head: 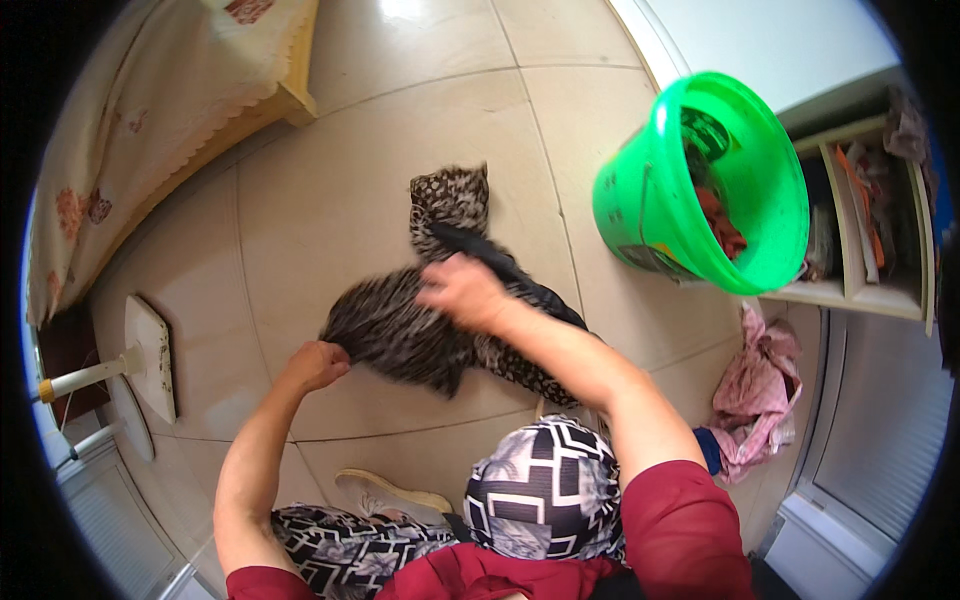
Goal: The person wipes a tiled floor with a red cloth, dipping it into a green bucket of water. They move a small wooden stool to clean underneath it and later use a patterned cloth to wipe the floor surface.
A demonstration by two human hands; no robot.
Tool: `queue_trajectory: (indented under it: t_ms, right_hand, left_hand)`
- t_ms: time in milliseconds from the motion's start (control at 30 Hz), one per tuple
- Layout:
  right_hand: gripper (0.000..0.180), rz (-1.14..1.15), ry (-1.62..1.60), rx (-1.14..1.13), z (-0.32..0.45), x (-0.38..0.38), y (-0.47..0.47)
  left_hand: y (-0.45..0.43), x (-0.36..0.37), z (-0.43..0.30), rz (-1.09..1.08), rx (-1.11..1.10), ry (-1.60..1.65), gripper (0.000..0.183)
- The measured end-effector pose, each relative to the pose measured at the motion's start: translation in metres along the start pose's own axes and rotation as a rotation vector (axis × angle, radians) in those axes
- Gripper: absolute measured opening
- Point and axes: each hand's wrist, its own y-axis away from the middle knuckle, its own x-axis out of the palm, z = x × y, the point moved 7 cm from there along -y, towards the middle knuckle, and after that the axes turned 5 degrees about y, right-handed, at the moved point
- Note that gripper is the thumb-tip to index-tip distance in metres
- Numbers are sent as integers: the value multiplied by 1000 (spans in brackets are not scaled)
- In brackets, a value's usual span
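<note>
A dark patterned garment [397, 322] lies crumpled on the floor tiles in front of me, with a black band or strip [517, 274] across its right part. My left hand [324, 366] pinches the garment's left corner between bent fingers. Over the garment's middle is my right hand [465, 289], blurred, its fingers apart; whether it touches the fabric cannot be told. The garment's lower right part runs beneath my right forearm.
At the upper right, a green plastic bucket [622, 199] holds reddish and dark cloth. Beside it are open shelves [885, 296]. A pink cloth [757, 390] lies on the floor at right. A cloth-covered piece of furniture [172, 112] and a white stand base [150, 360] are at left.
</note>
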Motion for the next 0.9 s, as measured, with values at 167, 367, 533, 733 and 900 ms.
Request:
queue_trajectory:
  t_ms: [167, 367, 533, 733, 900]
  right_hand:
    - [43, -130, 360, 943, -199, -91, 44]
    - [37, 24, 321, 1147, -207, -57, -25]
    - [40, -89, 137, -66, 14, -39, -128]
    - [17, -250, 534, 334, -149, -81, -119]
    - [39, -318, 398, 1675, -316, -171, -16]
  left_hand:
    - [32, -36, 3, -590, 88, 3, 42]
    - [48, -59, -90, -911, 408, -217, 24]
    - [58, -19, -155, -659, 1036, -307, 15]
    - [5, -67, -116, -788, 267, -417, 51]
    - [-13, -91, -91, -637, 13, -169, 97]
